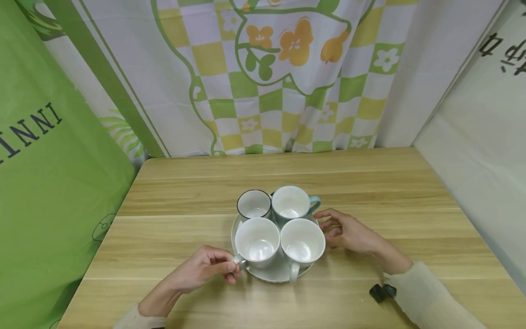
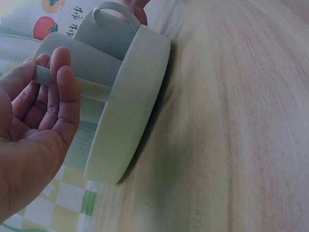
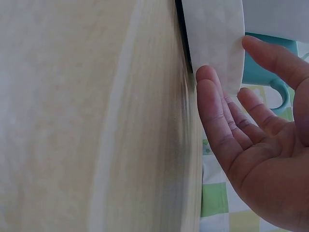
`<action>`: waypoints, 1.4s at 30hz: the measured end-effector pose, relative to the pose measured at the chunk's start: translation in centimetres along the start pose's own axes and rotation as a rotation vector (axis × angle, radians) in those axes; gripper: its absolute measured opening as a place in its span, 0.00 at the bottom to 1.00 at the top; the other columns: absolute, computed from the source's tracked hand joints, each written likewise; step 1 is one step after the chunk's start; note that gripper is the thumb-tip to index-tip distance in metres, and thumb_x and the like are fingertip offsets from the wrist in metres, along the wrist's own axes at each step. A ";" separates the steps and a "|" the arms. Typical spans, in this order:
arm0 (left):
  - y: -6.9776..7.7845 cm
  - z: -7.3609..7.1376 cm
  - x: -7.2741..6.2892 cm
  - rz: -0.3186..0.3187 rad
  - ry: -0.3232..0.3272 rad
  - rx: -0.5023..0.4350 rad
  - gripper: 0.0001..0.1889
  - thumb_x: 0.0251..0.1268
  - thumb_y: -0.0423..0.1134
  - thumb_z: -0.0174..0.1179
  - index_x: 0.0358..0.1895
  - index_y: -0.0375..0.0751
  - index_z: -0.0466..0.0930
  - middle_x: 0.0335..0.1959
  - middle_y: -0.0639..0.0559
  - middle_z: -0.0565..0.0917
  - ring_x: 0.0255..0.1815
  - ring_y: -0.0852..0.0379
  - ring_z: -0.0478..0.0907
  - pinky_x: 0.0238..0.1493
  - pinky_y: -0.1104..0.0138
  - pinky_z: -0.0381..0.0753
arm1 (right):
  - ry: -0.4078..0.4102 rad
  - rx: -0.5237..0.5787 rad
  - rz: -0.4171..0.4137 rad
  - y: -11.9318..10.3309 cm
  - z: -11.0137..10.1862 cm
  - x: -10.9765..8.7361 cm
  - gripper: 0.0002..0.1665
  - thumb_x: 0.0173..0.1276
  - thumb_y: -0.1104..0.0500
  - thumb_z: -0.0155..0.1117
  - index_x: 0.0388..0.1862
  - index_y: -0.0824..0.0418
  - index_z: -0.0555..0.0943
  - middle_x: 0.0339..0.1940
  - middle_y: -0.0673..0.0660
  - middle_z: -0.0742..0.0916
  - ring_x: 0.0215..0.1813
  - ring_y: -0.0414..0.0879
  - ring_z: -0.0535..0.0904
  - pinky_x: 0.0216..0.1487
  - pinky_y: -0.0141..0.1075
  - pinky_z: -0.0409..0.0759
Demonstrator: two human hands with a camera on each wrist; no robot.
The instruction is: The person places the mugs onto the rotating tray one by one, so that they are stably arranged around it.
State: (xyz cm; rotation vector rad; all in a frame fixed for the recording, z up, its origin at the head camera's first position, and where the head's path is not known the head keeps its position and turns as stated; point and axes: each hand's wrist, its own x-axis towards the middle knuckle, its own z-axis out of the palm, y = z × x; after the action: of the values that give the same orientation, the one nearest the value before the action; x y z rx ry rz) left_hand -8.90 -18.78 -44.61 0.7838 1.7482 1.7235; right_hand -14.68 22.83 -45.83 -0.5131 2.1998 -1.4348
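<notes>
Several mugs stand upright, close together, in a round white dish (image 1: 269, 276). At the front left is a white mug (image 1: 257, 240); my left hand (image 1: 205, 268) pinches its handle (image 2: 42, 75) between thumb and fingers. Beside it, another white mug (image 1: 303, 240) has its handle toward me. Behind are a dark-rimmed mug (image 1: 254, 204) and a mug with a teal outside and handle (image 1: 290, 201). My right hand (image 1: 349, 232) is at the dish's right side, fingers loosely extended. In the right wrist view its fingertips (image 3: 206, 75) appear to touch the dish wall (image 3: 217, 38).
The dish sits on a wooden table (image 1: 172, 196). A small black object (image 1: 382, 292) is by the right sleeve (image 1: 423, 292). A patterned curtain (image 1: 287, 105) hangs behind the table, with a green cloth (image 1: 61, 183) at left and a white one (image 1: 472, 137) at right.
</notes>
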 end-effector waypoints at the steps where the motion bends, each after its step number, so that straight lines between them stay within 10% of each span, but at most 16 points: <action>1: -0.1 -0.1 0.0 -0.009 -0.002 0.004 0.13 0.74 0.30 0.53 0.43 0.16 0.79 0.38 0.21 0.82 0.35 0.59 0.87 0.44 0.60 0.88 | 0.000 -0.001 0.001 0.0 0.0 0.0 0.41 0.62 0.63 0.73 0.71 0.64 0.66 0.57 0.72 0.81 0.45 0.53 0.85 0.41 0.36 0.86; 31: -0.9 -2.5 1.3 -0.054 -0.145 0.000 0.12 0.74 0.31 0.54 0.46 0.21 0.79 0.41 0.20 0.80 0.38 0.62 0.85 0.45 0.58 0.88 | 0.007 -0.030 -0.025 0.2 0.0 0.0 0.40 0.63 0.63 0.73 0.71 0.64 0.67 0.57 0.71 0.81 0.46 0.52 0.84 0.43 0.35 0.86; 42: 0.3 -2.8 1.2 -0.080 -0.029 0.256 0.10 0.66 0.35 0.66 0.46 0.33 0.82 0.36 0.34 0.87 0.35 0.47 0.88 0.39 0.68 0.86 | 0.008 -0.033 -0.028 0.1 0.0 0.0 0.39 0.62 0.63 0.73 0.70 0.65 0.67 0.57 0.71 0.81 0.47 0.52 0.84 0.43 0.35 0.85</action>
State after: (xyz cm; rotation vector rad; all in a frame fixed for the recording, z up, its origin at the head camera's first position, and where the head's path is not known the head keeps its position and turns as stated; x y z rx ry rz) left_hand -11.74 -19.78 -44.27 0.8296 1.9779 1.4474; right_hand -14.69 22.90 -45.94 -0.5530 2.2341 -1.4191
